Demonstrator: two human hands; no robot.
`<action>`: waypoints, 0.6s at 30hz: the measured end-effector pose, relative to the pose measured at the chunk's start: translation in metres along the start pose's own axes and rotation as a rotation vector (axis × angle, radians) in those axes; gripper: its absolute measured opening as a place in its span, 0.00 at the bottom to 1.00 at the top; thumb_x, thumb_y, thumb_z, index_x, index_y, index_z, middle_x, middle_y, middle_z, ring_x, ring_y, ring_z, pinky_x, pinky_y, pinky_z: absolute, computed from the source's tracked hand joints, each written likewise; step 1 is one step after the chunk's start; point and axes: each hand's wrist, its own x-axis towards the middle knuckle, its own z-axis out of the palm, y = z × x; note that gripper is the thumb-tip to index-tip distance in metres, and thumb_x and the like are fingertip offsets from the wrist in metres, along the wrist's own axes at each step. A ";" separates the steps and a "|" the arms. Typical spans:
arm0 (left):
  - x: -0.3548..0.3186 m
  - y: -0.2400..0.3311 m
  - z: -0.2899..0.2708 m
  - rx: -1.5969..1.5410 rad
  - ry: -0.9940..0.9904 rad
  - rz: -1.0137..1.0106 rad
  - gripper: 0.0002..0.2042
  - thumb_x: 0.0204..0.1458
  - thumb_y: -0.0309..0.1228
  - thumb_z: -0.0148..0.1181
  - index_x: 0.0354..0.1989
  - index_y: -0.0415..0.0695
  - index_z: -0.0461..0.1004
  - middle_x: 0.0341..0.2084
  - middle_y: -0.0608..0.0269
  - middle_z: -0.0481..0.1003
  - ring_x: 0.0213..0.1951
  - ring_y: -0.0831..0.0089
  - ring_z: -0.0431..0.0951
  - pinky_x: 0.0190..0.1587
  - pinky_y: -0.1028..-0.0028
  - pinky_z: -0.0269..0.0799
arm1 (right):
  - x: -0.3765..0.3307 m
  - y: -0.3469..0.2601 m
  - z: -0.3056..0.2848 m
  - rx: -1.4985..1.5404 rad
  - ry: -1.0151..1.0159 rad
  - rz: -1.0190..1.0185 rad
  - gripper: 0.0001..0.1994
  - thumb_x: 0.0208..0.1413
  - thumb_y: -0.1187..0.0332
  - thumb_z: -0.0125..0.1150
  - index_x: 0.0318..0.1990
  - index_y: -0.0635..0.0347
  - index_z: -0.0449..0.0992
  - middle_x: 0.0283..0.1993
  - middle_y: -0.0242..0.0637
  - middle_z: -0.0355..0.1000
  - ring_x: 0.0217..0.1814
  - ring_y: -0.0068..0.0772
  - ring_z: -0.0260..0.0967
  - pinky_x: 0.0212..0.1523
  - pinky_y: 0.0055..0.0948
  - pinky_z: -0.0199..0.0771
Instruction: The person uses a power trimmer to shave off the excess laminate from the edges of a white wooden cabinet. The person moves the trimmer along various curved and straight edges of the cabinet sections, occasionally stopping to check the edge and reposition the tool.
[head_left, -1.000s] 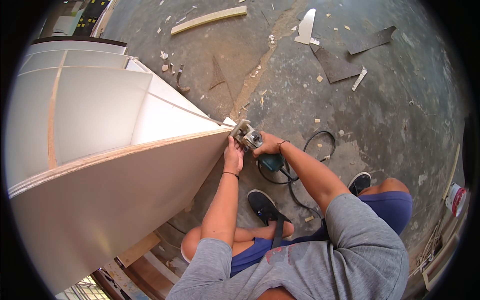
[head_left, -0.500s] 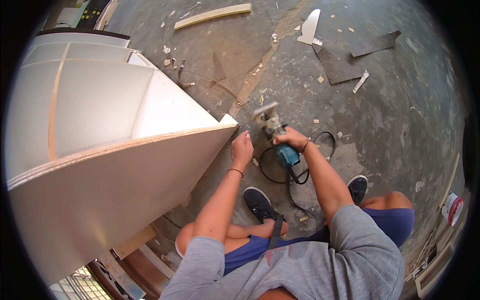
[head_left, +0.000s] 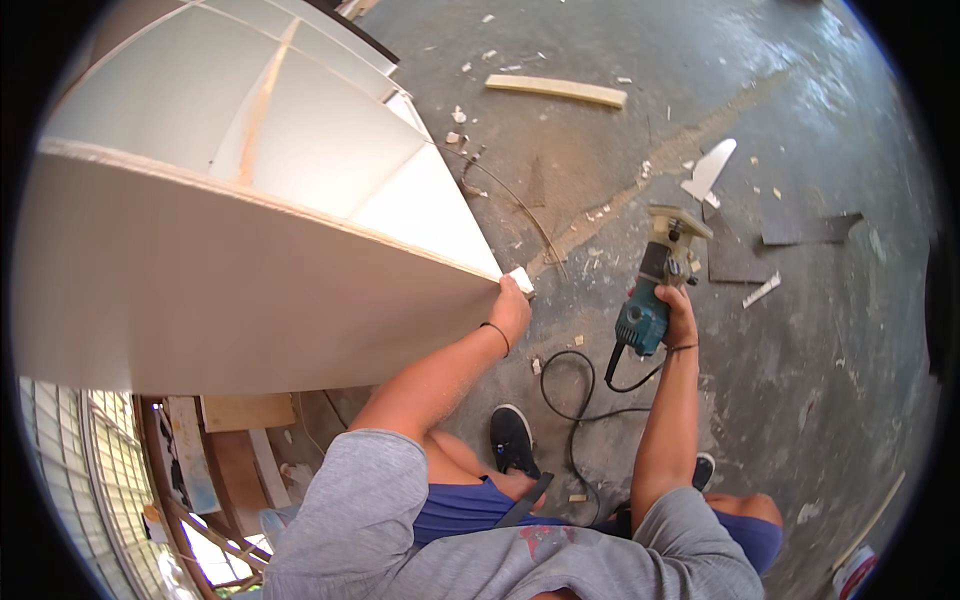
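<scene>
In my right hand [head_left: 679,312] is a corded trim router [head_left: 655,265] with a teal motor body, its pale square base tilted upward. My fingers wrap round its body, away from the cabinet and above the floor. A large white cabinet [head_left: 250,290], open-fronted with plywood edges, lies to my left. At its near right corner my left hand [head_left: 511,308] is closed round the panel edge, beside a small white block-like end [head_left: 521,280]. The undersides of those fingers are hidden. From the router a black cord [head_left: 578,416] loops down to the floor between my feet.
A pale wood strip [head_left: 556,90] lies on the concrete floor ahead. Dark sheet offcuts [head_left: 735,255] and a white curved offcut [head_left: 711,170] lie to the right, among small chips. Boards [head_left: 245,440] stand at lower left near a barred window [head_left: 115,480].
My left hand has moved onto the cabinet's corner. The router has swung right and been turned in my right hand. The whole view has shifted and rotated.
</scene>
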 end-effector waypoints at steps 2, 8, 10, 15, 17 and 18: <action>-0.006 -0.002 0.008 -0.011 0.103 0.030 0.16 0.55 0.33 0.51 0.43 0.35 0.80 0.45 0.46 0.78 0.49 0.56 0.76 0.52 0.59 0.65 | -0.002 -0.007 0.006 -0.023 -0.013 -0.017 0.28 0.45 0.61 0.60 0.53 0.71 0.70 0.42 0.49 0.75 0.41 0.43 0.78 0.42 0.40 0.82; -0.018 -0.019 -0.005 -0.423 -0.046 0.028 0.13 0.52 0.32 0.52 0.38 0.38 0.80 0.38 0.52 0.79 0.44 0.58 0.77 0.51 0.59 0.67 | -0.005 -0.017 0.026 0.067 -0.103 -0.021 0.28 0.43 0.58 0.66 0.50 0.69 0.71 0.38 0.50 0.76 0.37 0.43 0.78 0.37 0.39 0.82; -0.030 -0.037 -0.025 -0.090 -0.099 0.067 0.23 0.56 0.33 0.48 0.57 0.30 0.70 0.59 0.40 0.68 0.63 0.49 0.66 0.66 0.49 0.55 | -0.011 -0.025 0.022 0.102 -0.122 -0.032 0.33 0.45 0.53 0.67 0.52 0.72 0.71 0.39 0.51 0.77 0.37 0.44 0.79 0.39 0.39 0.82; -0.087 -0.099 -0.079 -0.005 -0.219 0.018 0.28 0.59 0.35 0.46 0.65 0.28 0.61 0.67 0.38 0.57 0.70 0.46 0.56 0.70 0.43 0.45 | -0.008 -0.032 0.025 0.205 -0.266 -0.059 0.35 0.45 0.50 0.69 0.53 0.72 0.70 0.41 0.50 0.76 0.41 0.43 0.78 0.42 0.37 0.81; -0.115 -0.121 -0.089 0.019 -0.155 0.073 0.25 0.56 0.34 0.48 0.58 0.28 0.69 0.62 0.41 0.65 0.66 0.49 0.62 0.69 0.48 0.50 | -0.005 -0.037 0.028 0.196 -0.275 -0.077 0.35 0.44 0.50 0.69 0.52 0.72 0.70 0.41 0.48 0.75 0.41 0.42 0.77 0.41 0.36 0.81; -0.120 -0.127 -0.094 -0.076 -0.152 0.051 0.24 0.56 0.34 0.49 0.56 0.29 0.71 0.60 0.43 0.67 0.63 0.50 0.64 0.68 0.50 0.52 | -0.004 -0.037 0.027 0.178 -0.262 -0.084 0.35 0.44 0.49 0.69 0.52 0.71 0.70 0.41 0.47 0.74 0.41 0.42 0.77 0.41 0.36 0.80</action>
